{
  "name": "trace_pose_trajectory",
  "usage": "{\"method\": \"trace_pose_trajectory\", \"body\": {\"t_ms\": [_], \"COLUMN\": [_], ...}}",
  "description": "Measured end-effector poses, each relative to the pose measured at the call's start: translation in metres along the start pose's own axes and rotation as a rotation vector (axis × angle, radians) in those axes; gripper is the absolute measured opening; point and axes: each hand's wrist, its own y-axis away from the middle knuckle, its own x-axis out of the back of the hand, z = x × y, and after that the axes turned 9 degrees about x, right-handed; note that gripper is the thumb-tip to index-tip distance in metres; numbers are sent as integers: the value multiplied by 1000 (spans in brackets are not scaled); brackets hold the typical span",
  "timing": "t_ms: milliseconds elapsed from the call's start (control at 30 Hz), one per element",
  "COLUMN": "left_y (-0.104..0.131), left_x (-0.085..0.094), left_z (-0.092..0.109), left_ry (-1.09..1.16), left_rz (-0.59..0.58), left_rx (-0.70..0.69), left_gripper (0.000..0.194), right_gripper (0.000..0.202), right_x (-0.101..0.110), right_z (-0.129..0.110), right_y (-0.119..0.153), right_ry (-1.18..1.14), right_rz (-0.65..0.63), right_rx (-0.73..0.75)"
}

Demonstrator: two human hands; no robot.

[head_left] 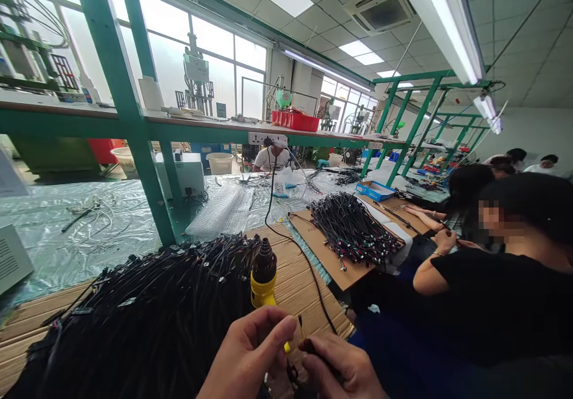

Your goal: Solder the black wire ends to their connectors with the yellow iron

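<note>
At the bottom centre, my left hand [250, 351] has its thumb and fingers pressed together; what lies between them is hidden. Just right of it, my right hand [342, 363] pinches a thin dark cable [301, 321], whose tip rises between the two hands. Behind my hands a yellow heat gun [263, 280] stands with its dark nozzle pointing up. A large pile of black cables [165, 315] lies left of the heat gun and my left hand, on corrugated cardboard [293, 256].
Another bundle of black cables [353, 229] lies on cardboard to the right, near a blue box [375, 190]. People in dark tops sit at the right. A green post [143, 166] carries a shelf with a red bin [295, 120]. A black cord crosses the cardboard.
</note>
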Motion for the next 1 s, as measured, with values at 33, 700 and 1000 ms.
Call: {"method": "trace_pose_trajectory", "body": {"t_ms": [33,700,1000], "left_y": [1,8,5], "left_x": [0,19,22], "left_z": [4,1,6], "left_ry": [-24,-34,-7], "left_rz": [2,-28,8], "left_rx": [-17,-91,-64], "left_gripper": [34,30,34], "right_gripper": [24,34,21], "right_x": [4,26,17], "right_z": [0,-35,-24], "right_y": [-1,-35,-39], "right_ry": [59,-36,218], "right_rz": [-36,-219,-211], "right_rx": [50,-168,122]}}
